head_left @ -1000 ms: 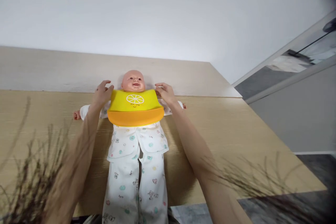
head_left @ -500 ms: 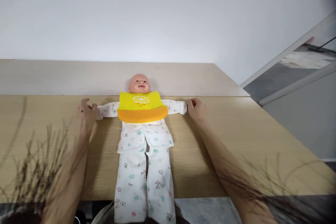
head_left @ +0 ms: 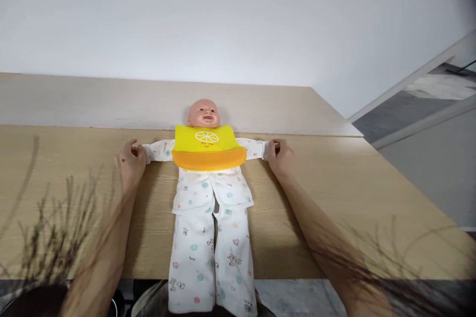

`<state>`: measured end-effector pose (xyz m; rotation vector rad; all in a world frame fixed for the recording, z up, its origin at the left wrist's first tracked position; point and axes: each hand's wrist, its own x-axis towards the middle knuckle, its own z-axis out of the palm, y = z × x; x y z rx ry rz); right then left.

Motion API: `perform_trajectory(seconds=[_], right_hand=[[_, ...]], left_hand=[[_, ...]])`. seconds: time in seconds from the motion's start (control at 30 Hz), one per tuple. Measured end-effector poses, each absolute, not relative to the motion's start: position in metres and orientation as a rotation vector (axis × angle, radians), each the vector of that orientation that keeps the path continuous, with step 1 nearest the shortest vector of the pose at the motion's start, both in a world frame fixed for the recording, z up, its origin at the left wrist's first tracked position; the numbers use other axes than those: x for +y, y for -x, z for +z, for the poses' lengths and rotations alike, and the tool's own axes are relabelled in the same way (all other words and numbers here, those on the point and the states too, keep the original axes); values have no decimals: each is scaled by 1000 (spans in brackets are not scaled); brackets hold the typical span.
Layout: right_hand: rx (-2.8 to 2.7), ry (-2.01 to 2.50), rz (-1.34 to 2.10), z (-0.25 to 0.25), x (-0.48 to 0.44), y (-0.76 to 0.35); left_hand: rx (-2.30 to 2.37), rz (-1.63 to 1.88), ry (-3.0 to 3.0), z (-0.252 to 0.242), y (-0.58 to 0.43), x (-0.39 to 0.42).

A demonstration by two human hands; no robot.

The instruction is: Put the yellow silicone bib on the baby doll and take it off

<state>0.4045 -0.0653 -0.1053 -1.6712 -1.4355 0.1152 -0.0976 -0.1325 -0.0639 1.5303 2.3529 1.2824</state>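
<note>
Blurred dark wisps (head_left: pixel 55 237) crossed the lower part of the view close to the lens, too out of focus to identify. The person's left hand (head_left: pixel 131 164) lay at the cuff of the baby doll's sleeve (head_left: pixel 156 151), on the left of the view, and the right hand (head_left: pixel 280 157) lay at the opposite cuff (head_left: pixel 262 149). The fingers (head_left: pixel 133 147) of the left hand were slightly curled against the cuff's outer end, with the thumb raised above it. The fingers (head_left: pixel 275 145) of the right hand curled over the other cuff in the same way. Whether either hand was actually pinching the cloth could not be told.

The baby doll (head_left: pixel 203 114) lay on its back between the hands, its arms stretched straight out to the sides and its legs pointing toward the person. It wore a white printed sleepsuit (head_left: pixel 211 193) and a yellow silicone bib (head_left: pixel 204 139) with an orange catch pocket (head_left: pixel 208 159). The doll rested on a light wooden tabletop (head_left: pixel 316 183), its head just short of a paler raised board (head_left: pixel 111 104). A white wall (head_left: pixel 223 20) rose behind.
</note>
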Motion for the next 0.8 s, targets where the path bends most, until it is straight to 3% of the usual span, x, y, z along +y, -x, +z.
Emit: perform_trajectory(seconds=[0.23,0.47,0.67,0.8], right_hand=[[-1323,1531,210,-107,-60,-408],[-1191,1523,226,-109,-55,-409],[-1223,1512,167,-108,-58,-408],[-1384,1408,23,-110,-76,-400]], left_hand=[[2283,1549,-1385,-68,110,-126],[2325,1537,-1342,-71,111,-124],[2475,1517,-1738,-71,103,-135],[2313,1453,-2042,-66,81,-145]])
